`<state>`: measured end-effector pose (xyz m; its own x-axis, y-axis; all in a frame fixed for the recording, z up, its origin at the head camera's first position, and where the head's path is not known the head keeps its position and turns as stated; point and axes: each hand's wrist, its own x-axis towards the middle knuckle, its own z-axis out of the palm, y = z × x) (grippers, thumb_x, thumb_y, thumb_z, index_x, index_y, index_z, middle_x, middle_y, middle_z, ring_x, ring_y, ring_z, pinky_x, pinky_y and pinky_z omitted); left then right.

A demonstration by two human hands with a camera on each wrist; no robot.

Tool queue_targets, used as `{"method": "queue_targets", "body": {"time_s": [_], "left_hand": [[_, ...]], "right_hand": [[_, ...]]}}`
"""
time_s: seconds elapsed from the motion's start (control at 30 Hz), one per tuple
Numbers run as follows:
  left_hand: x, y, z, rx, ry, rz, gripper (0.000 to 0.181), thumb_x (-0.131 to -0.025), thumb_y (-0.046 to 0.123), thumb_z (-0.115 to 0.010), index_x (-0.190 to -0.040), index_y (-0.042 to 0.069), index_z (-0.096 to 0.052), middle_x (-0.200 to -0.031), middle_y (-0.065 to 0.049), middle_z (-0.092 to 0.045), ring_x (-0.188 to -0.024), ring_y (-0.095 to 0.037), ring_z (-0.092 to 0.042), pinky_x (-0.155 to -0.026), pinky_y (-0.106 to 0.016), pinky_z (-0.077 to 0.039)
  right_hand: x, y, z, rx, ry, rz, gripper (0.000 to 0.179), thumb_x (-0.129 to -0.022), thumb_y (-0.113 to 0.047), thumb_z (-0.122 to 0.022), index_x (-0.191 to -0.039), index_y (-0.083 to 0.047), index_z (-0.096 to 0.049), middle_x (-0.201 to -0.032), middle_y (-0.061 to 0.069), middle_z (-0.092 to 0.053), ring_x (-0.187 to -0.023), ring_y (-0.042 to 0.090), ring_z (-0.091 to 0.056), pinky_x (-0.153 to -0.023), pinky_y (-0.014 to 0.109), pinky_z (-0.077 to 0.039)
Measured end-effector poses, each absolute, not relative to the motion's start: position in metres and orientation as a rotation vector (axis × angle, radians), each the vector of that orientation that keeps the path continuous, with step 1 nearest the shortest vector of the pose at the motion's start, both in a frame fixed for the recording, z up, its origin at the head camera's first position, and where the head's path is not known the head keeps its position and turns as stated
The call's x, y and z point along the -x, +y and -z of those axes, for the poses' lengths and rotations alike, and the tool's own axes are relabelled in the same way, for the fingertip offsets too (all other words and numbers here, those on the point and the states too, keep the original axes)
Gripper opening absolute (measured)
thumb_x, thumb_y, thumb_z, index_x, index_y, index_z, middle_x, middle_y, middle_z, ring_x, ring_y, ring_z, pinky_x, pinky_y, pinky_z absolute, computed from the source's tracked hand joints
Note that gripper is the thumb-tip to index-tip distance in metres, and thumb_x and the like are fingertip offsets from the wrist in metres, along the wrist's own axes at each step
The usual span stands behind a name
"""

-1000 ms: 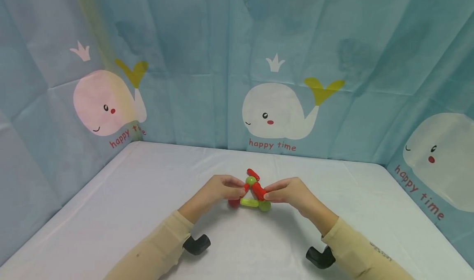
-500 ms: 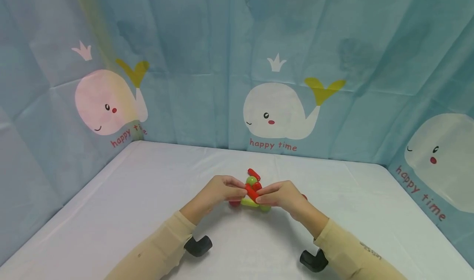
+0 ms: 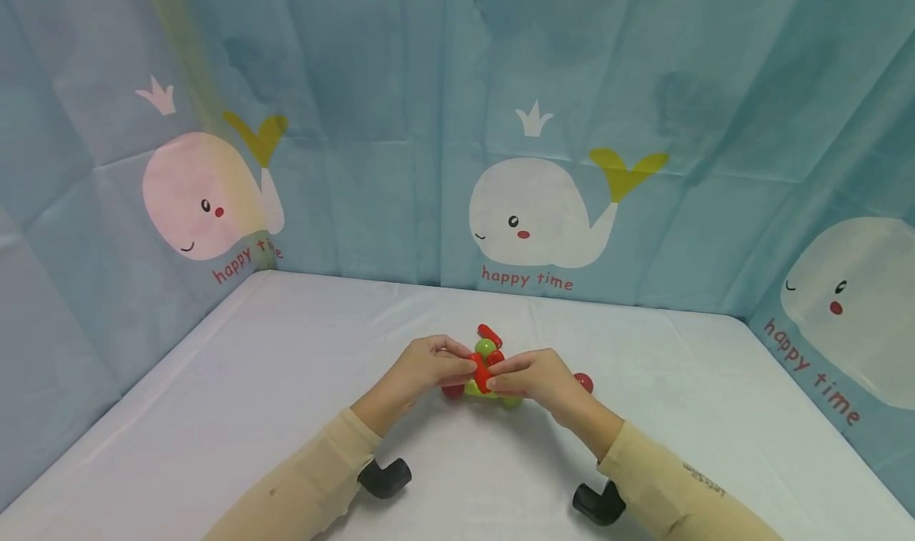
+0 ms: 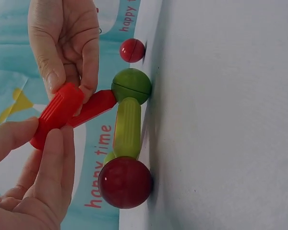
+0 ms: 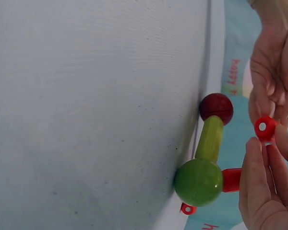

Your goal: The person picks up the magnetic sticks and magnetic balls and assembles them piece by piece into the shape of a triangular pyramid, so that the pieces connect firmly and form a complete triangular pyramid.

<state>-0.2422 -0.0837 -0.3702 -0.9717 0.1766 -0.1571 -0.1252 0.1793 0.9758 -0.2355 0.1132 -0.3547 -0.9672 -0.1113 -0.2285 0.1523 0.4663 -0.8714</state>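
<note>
A short red rod [image 4: 57, 115] is pinched at one end by my left hand [image 3: 429, 366] and at the other by my right hand [image 3: 532, 376]. It is raised above a shape of balls and rods on the table. In that shape, a yellow-green rod [image 4: 127, 127] joins a dark red ball [image 4: 126, 182] to a green ball [image 4: 131, 86]. Another red rod [image 4: 93, 108] runs from this green ball, partly behind the fingers. Farther back sits a second green ball [image 3: 485, 347]; the hands hide how it connects.
Behind the shape, a loose-looking red rod [image 3: 490, 335] lies on the white tabletop [image 3: 286, 382]. A red ball [image 3: 584, 382] rests beyond my right wrist. Black curved pieces [image 3: 384, 478] show beneath both sleeves. A blue whale-print curtain [image 3: 372, 128] stands behind the table.
My right hand has moved left, close to my left hand, and both now grip one red rod. That rod has turned more upright in the head view. The red ball at right has come into sight.
</note>
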Motion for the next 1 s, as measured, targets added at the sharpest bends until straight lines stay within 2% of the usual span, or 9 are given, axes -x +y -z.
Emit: {"method": "queue_targets", "body": {"time_s": [0.1,0.23,0.37,0.5,0.63,0.8,1.0], "left_hand": [[0.243,-0.084,0.371,-0.095,2.245,-1.872,0.024,-0.089,0.019,-0.073,-0.107,0.005,-0.067,-0.100,-0.007,-0.076,-0.092,-0.019,-0.074,-0.091,-0.036,-0.058],[0.246,-0.088,0.368,-0.098,2.400,-1.806,0.020,-0.088,0.021,-0.074,-0.104,0.011,-0.069,-0.099,-0.004,-0.075,-0.090,-0.016,-0.069,-0.090,-0.039,-0.056],[0.249,-0.090,0.366,-0.051,2.577,-1.686,0.016,-0.088,0.022,-0.074,-0.103,0.017,-0.072,-0.100,0.000,-0.073,-0.095,-0.015,-0.065,-0.089,-0.040,-0.056],[0.253,-0.090,0.366,-0.076,2.665,-1.603,0.015,-0.087,0.018,-0.075,-0.102,0.018,-0.073,-0.100,0.001,-0.074,-0.096,-0.016,-0.066,-0.085,-0.036,-0.058],[0.256,-0.091,0.365,-0.143,2.725,-1.525,0.016,-0.086,0.016,-0.074,-0.102,0.018,-0.075,-0.098,0.001,-0.075,-0.093,-0.016,-0.066,-0.081,-0.034,-0.059],[0.258,-0.090,0.363,-0.221,2.759,-1.469,0.017,-0.085,0.013,-0.075,-0.102,0.016,-0.075,-0.096,0.001,-0.075,-0.092,-0.016,-0.066,-0.079,-0.034,-0.059],[0.261,-0.089,0.364,-0.294,2.759,-1.436,0.018,-0.085,0.014,-0.075,-0.103,0.016,-0.076,-0.096,0.001,-0.075,-0.093,-0.016,-0.067,-0.080,-0.034,-0.059]], "right_hand": [[0.236,0.118,0.354,-0.025,2.464,1.505,0.021,-0.083,-0.024,-0.080,-0.099,-0.010,-0.079,-0.102,0.002,-0.076,-0.095,0.015,-0.067,-0.085,0.035,-0.058],[0.238,0.128,0.351,-0.024,2.451,1.560,0.023,-0.086,-0.022,-0.078,-0.103,-0.007,-0.078,-0.101,0.004,-0.077,-0.090,0.016,-0.073,-0.089,0.038,-0.058],[0.243,0.139,0.349,-0.031,2.465,1.583,0.027,-0.088,-0.022,-0.075,-0.110,-0.006,-0.075,-0.109,0.005,-0.075,-0.096,0.018,-0.073,-0.096,0.043,-0.055],[0.245,0.145,0.351,-0.061,2.489,1.513,0.030,-0.088,-0.024,-0.075,-0.114,-0.009,-0.074,-0.116,0.005,-0.073,-0.102,0.019,-0.069,-0.100,0.046,-0.052],[0.246,0.146,0.357,-0.114,2.508,1.435,0.028,-0.085,-0.023,-0.078,-0.110,-0.012,-0.076,-0.115,0.003,-0.073,-0.105,0.019,-0.064,-0.096,0.044,-0.053],[0.251,0.141,0.364,-0.160,2.528,1.381,0.024,-0.082,-0.021,-0.081,-0.104,-0.016,-0.078,-0.107,0.001,-0.075,-0.100,0.018,-0.065,-0.089,0.037,-0.056],[0.252,0.139,0.368,-0.132,2.537,1.307,0.027,-0.080,-0.016,-0.082,-0.106,-0.012,-0.078,-0.104,0.002,-0.076,-0.094,0.016,-0.065,-0.085,0.034,-0.057]]}}
